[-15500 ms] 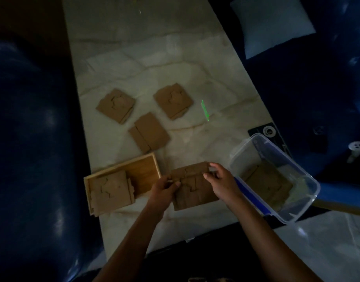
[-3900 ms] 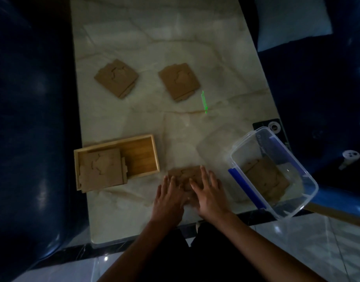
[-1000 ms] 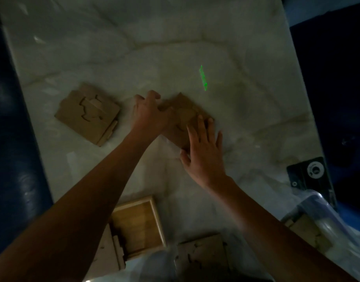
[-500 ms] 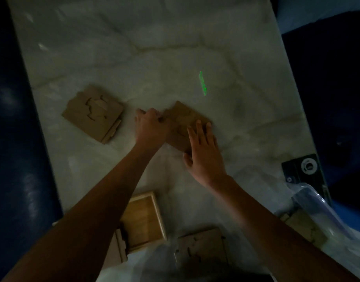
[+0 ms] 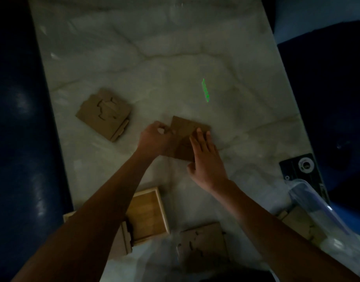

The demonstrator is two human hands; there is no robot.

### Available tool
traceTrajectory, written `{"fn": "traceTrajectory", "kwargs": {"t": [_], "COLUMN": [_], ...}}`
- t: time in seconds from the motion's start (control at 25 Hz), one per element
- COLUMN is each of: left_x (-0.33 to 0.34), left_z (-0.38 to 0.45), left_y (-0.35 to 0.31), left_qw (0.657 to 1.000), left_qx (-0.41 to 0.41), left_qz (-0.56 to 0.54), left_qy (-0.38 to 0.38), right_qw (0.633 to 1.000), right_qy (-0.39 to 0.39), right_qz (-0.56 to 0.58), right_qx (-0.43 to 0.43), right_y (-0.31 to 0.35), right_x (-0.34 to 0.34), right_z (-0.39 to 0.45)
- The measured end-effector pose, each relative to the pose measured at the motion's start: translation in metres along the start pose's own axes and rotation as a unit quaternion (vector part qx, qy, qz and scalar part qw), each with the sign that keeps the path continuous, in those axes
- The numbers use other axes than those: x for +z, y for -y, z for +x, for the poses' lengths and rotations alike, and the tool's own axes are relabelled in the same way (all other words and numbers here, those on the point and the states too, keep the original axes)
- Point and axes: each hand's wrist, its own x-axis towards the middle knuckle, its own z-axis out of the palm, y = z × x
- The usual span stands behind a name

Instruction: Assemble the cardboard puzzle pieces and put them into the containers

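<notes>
We have the brown square cardboard puzzle (image 5: 185,131) mid-table, well short of the far edge, its corner pointing away. Our left hand (image 5: 154,139) pinches its left edge with curled fingers; our right hand (image 5: 205,159) presses flat and spread on its near-right side, equally close.

Marble table (image 5: 154,47); green light streak (image 5: 205,90) on it; black device (image 5: 301,167) at right edge.

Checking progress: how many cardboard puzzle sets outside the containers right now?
3: one far left on the table, one mid-table under both hands, one at the near edge. Others sit in the wooden tray and plastic tub, partly hidden.
</notes>
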Motion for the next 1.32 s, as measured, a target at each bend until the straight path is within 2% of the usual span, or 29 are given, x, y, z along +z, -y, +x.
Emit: {"fn": "traceTrajectory", "kwargs": {"t": [0.12, 0.28, 0.44, 0.6, 0.8, 1.04, 1.24, 1.32], "left_x": [0.000, 0.002, 0.011, 0.022, 0.031, 0.033, 0.035, 0.040], "left_z": [-0.012, -0.038, -0.078, -0.119, -0.163, -0.208, -0.239, -0.246], "left_y": [0.007, 0.012, 0.027, 0.048, 0.064, 0.079, 0.090, 0.100], "left_qw": [0.999, 0.997, 0.987, 0.972, 0.963, 0.948, 0.953, 0.952], "left_qx": [0.036, 0.003, -0.019, -0.024, -0.049, -0.048, -0.026, -0.040], "left_qz": [-0.001, -0.077, -0.153, -0.227, -0.255, -0.302, -0.291, -0.291], "left_qy": [0.014, 0.029, 0.035, 0.058, 0.076, 0.084, 0.079, 0.084], "right_qw": [1.000, 0.994, 0.957, 0.930, 0.897, 0.883, 0.876, 0.876], "right_qy": [0.011, -0.019, -0.088, -0.078, -0.072, -0.051, -0.046, -0.043], "right_qz": [0.008, 0.097, 0.231, 0.295, 0.359, 0.396, 0.420, 0.429], "right_qx": [0.002, 0.046, 0.152, 0.204, 0.246, 0.248, 0.232, 0.215], "right_y": [0.002, 0.001, -0.009, -0.011, -0.014, -0.013, -0.011, -0.012], "right_x": [-0.004, -0.011, -0.032, -0.045, -0.034, -0.029, -0.032, -0.030], "right_z": [-0.011, -0.026, -0.037, -0.062, -0.096, -0.136, -0.162, -0.170]}}
